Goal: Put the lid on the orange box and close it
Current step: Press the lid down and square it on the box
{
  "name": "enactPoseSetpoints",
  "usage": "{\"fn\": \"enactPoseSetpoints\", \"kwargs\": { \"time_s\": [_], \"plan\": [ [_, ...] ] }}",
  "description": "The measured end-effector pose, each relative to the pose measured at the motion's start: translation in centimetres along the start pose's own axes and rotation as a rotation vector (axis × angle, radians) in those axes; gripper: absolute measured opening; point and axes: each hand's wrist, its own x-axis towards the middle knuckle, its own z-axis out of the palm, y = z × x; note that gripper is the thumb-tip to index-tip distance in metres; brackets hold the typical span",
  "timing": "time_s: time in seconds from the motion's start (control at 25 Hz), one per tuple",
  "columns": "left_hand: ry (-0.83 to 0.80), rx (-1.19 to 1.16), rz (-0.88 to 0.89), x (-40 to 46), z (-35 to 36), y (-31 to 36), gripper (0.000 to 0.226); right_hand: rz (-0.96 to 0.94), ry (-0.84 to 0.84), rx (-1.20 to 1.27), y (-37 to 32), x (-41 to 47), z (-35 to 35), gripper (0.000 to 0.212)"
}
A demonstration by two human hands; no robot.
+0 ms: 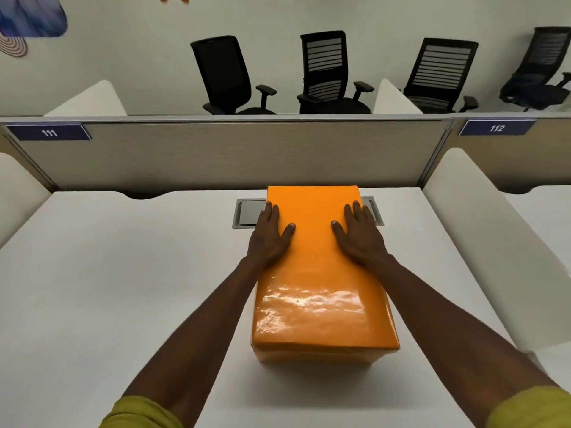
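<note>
1. Sat on the white desk point(123, 273), right in the middle: an orange box point(312, 355) with its lid point(315, 257) already on top.
2. Lay flat on the lid, fingers spread a little: the left hand point(270, 236), near the lid's left edge, some fingers reaching over that edge.
3. Lay flat the same way, fingers spread: the right hand point(360, 236), near the lid's right edge.
4. Pinched nothing; just pressed down with open palms, both on the far half of the lid.
5. Looked shiny and smooth, wrapped in clear film, so likely slippery under sliding hands.
6. Looked stiff like cardboard, and probably light; could not tell what was inside.
7. Seemed low and snug at the near end, so nearly closed.
8. Best to push straight down near the edges and corners, not in the middle, where the top might bend.
9. Hid part of a grey hatch point(247, 214) in the desk, behind the box.
</note>
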Motion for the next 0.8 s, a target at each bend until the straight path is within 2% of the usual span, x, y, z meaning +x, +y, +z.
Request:
{"fn": "enactPoseSetpoints", "kwargs": {
  "time_s": [0.16,0.24,0.36,0.4,0.48,0.52,0.64,0.68,0.8],
  "plan": [
    [-0.042,-0.052,0.003,-0.2,-0.6,0.3,0.079,-0.015,-0.057,0.046,-0.2,0.1,-1.2,0.071],
    [-0.050,-0.224,-0.022,-0.8,-1.6,0.7,0.079,0.010,-0.078,0.213,-0.5,-0.7,-2.8,0.072],
    [0.012,-0.550,-0.156,-3.9,-2.8,0.2,0.080,0.184,0.068,0.521,0.0,-5.0,-4.1,0.077],
    [0.004,-0.623,-0.189,-6.0,-2.6,-0.6,0.081,0.257,0.085,0.609,0.6,-7.6,-3.8,0.079],
    [-0.101,-0.760,-0.200,-10.9,-1.6,-2.3,0.080,0.345,0.009,0.719,1.7,-13.2,-2.1,0.077],
    [-0.169,-0.804,-0.192,-12.8,-1.2,-2.7,0.083,0.353,-0.049,0.751,2.0,-15.3,-1.3,0.074],
    [-0.213,-0.830,-0.200,-14.3,-0.4,-3.3,0.120,0.336,-0.104,0.853,1.9,-17.0,-0.7,0.060],
    [-0.212,-0.836,-0.207,-14.0,-0.4,-3.0,0.119,0.352,-0.097,0.890,1.7,-16.8,-1.0,0.057],
    [-0.166,-0.872,-0.245,-14.0,-0.5,-2.9,0.096,0.462,-0.056,1.131,2.1,-17.3,-1.5,0.061]
  ]
}}
